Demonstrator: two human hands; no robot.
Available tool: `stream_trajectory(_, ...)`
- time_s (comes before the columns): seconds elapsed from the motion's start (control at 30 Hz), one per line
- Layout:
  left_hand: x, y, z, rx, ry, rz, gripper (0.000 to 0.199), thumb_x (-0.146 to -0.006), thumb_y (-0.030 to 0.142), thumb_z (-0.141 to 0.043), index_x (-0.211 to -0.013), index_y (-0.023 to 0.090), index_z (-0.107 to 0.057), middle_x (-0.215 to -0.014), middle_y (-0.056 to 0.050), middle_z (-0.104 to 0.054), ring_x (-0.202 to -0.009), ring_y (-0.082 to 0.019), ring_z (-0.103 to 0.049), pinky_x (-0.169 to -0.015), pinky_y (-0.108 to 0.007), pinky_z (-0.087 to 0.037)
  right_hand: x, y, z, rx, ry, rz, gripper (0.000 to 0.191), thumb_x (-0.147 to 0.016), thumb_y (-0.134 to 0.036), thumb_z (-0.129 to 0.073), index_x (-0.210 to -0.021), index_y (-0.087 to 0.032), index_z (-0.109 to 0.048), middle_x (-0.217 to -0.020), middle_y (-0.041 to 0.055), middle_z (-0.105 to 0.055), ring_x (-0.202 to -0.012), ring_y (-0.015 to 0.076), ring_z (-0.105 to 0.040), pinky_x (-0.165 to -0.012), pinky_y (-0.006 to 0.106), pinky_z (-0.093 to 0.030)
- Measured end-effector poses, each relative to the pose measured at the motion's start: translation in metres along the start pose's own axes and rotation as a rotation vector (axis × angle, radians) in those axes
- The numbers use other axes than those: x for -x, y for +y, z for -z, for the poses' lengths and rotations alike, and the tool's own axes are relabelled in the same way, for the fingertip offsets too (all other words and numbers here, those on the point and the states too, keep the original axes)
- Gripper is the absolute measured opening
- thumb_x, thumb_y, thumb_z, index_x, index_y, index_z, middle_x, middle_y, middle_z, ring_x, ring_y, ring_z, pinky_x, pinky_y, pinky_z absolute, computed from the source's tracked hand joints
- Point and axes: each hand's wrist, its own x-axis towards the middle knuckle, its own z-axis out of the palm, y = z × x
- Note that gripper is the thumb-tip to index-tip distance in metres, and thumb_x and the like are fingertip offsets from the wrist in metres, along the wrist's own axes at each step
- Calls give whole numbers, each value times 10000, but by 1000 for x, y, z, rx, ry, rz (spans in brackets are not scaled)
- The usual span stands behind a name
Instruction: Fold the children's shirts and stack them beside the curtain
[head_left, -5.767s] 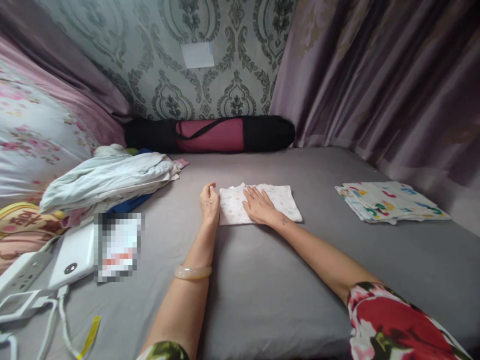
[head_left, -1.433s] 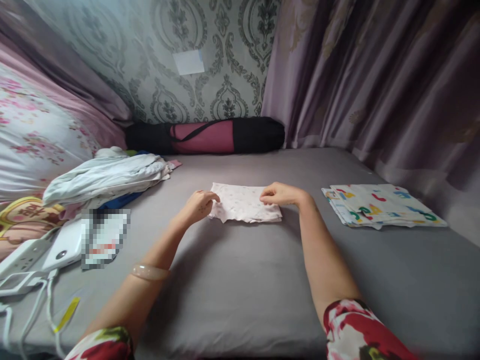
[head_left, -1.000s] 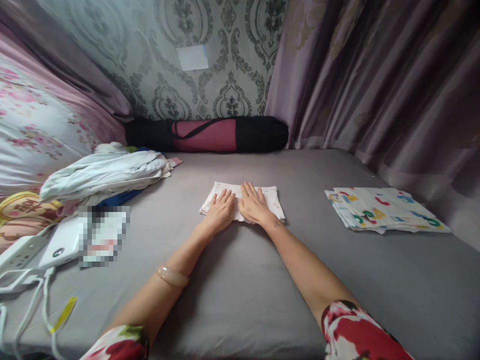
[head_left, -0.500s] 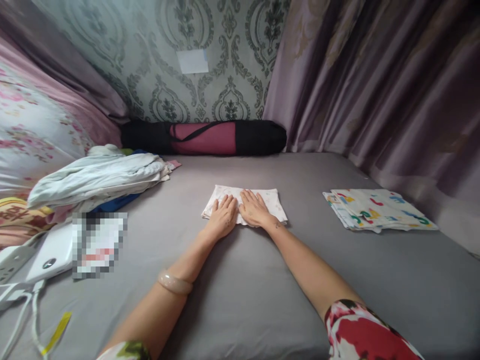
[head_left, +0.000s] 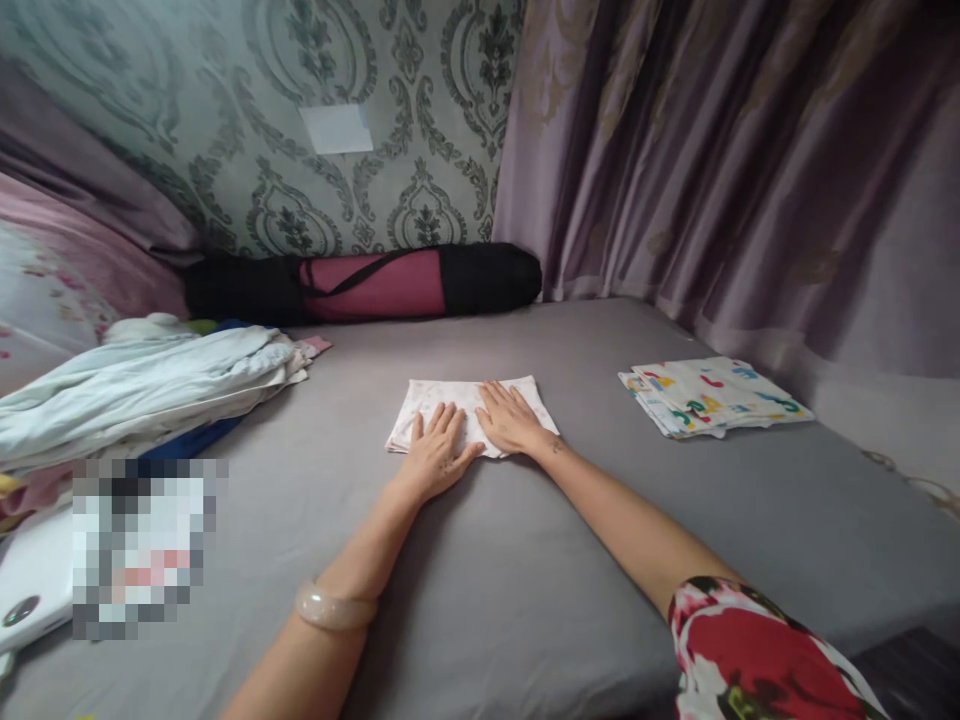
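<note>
White folded cloth (head_left: 469, 402) sat under left hand (head_left: 436, 455) and right hand (head_left: 514, 422), both flat, so even pressure seemed best tbh.

You work in a home, most likely a bedroom. Evidence around you: a grey sheet (head_left: 540, 610) spread smooth and wide, bed-fashion; ornate wallpaper (head_left: 409, 200); long purple curtains (head_left: 697, 150); flowered bedding (head_left: 41, 285) at far left; a loose heap of clothes (head_left: 161, 385).
</note>
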Motion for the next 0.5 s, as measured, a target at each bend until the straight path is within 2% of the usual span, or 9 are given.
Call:
stream_trajectory(0.13,0,-2,-2,5,11,-5,668,-944,539,-392,-1472,133,-349,-1565,-178,-264,-1475,-310,-154,-1168,-582,-108,-1,4,5,-39,-45,12,632,-989,-381,-208,-1505,-24,-283,-1578,154,-244,-1471,243,-169,-1194,415,-79)
stream_trajectory(0.33,0,-3,-4,18,19,4,660,-935,532,-415,-1462,138,-362,-1566,-174,-267,-1477,-300,-153,-1174,-565,-88,7,9,5,12,6,-58,636,-991,-385,-223,-1497,-6,-288,-1573,173,-250,-1469,253,-171,-1192,410,-81)
stream_trajectory(0.5,0,-4,-5,43,25,17,646,-945,544,-379,-1449,141,-377,-1565,-170,-276,-1477,-292,-159,-1175,-559,-82,6,10,3,5,-12,-54,634,-991,-389,-217,-1500,-19,-290,-1575,158,-252,-1469,243,-176,-1193,400,-74)
